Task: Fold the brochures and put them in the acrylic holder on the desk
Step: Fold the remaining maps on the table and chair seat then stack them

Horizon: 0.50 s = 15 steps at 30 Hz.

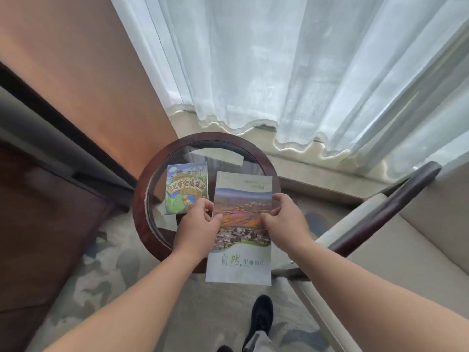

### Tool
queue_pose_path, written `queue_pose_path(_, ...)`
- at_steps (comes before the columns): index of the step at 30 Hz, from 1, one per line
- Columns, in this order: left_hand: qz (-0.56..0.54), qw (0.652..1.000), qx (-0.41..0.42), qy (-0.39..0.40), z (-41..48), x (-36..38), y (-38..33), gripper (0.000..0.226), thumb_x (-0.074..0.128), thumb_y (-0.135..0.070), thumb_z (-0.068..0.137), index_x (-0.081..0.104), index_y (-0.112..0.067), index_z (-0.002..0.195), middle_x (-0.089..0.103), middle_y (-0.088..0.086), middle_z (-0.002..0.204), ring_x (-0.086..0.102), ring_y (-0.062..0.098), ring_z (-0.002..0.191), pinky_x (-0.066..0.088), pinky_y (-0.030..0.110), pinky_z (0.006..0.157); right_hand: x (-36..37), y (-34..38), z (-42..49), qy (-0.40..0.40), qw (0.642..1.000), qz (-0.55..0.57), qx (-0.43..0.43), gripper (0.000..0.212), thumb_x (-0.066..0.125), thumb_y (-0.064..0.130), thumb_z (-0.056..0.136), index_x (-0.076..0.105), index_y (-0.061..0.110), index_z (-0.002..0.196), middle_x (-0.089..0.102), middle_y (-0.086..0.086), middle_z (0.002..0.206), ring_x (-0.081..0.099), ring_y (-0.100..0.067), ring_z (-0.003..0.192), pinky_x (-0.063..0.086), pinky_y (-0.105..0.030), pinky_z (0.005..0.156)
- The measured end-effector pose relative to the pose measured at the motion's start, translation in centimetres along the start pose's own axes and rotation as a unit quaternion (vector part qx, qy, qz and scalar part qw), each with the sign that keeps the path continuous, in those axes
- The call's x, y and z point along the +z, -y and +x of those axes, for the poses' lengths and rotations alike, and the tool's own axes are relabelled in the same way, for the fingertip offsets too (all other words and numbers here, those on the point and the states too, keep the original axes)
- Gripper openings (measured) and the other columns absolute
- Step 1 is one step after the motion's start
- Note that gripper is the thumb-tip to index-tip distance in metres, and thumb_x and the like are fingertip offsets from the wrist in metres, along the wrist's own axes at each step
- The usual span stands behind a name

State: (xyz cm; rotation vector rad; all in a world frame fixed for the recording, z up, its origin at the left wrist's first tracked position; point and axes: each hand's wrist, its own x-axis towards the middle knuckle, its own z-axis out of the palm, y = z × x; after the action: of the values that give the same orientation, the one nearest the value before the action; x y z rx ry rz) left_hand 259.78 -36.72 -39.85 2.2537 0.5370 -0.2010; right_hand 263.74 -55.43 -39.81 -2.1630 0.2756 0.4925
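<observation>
**A:** Head view first: where is the brochure [241,227]?

**B:** Nearest us, lifted off the counter [138,199]. The left hand [200,224] pinches its left edge and the right hand [284,217] pinches its right edge, both about halfway up. It lies flat between them, with its near end past the counter rim.

**A:** How will it handle?

**B:** Light and thin, probably glossy and slippery, and floppy if held by 1 corner. I would use 2 edge grips and crease it on the glass.

**A:** Further out?

**B:** A cartoon brochure [186,188] lies flat on the counter, just beyond the left hand. No holder is in view.
</observation>
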Motion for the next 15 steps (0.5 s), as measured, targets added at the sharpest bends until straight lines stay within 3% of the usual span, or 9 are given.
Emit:
queue_pose_path(2, 0.015, 1.000, -0.022, 0.007, 1.6, 1.1, 1.3, 0.015, 0.059, -0.032, 0.094, 0.052, -0.026, 0.106, 0.052, -0.005, 0.072, 0.054, 0.014, 0.066, 0.039, 0.031, 0.058, 1.5, -0.7, 1.7, 0.012, 1.000, -0.024, 0.007, 0.055, 0.064, 0.026, 0.090, 0.039, 0.027, 0.140, 0.061, -0.001, 0.115, 0.062, -0.020, 0.098, 0.056, -0.043, 0.080)
queue_pose_path(6, 0.048, 0.998, -0.043, 0.014, 4.8, 3.2, 3.8, 0.014, 0.059, -0.034, 0.094, 0.050, -0.028, 0.102, 0.055, -0.005, 0.072, 0.056, 0.012, 0.066, 0.042, 0.031, 0.056, 4.2, -2.0, 5.0, 0.027, 0.998, -0.055, 0.013, 0.055, 0.064, 0.024, 0.089, 0.041, 0.027, 0.139, 0.060, 0.001, 0.115, 0.059, -0.018, 0.098, 0.046, -0.032, 0.073)
queue_pose_path(10, 0.079, 0.995, -0.052, 0.033, 7.8, 4.9, 6.1, 0.014, 0.058, -0.034, 0.094, 0.048, -0.027, 0.102, 0.057, -0.005, 0.075, 0.057, 0.012, 0.069, 0.048, 0.034, 0.062, 6.8, -3.2, 7.7, 0.040, 0.996, -0.062, 0.048, 0.055, 0.062, 0.021, 0.090, 0.041, 0.025, 0.141, 0.061, -0.002, 0.116, 0.061, -0.021, 0.101, 0.052, -0.039, 0.079)
queue_pose_path(15, 0.097, 0.992, -0.052, 0.067, 10.0, 6.4, 8.0, 0.014, 0.056, -0.033, 0.095, 0.048, -0.024, 0.101, 0.057, -0.004, 0.076, 0.059, 0.018, 0.072, 0.050, 0.037, 0.063, 9.3, -4.4, 9.5, 0.021, 0.993, -0.076, 0.083, 0.054, 0.059, 0.020, 0.090, 0.042, 0.025, 0.141, 0.055, -0.003, 0.120, 0.052, -0.017, 0.090, 0.038, -0.029, 0.072)
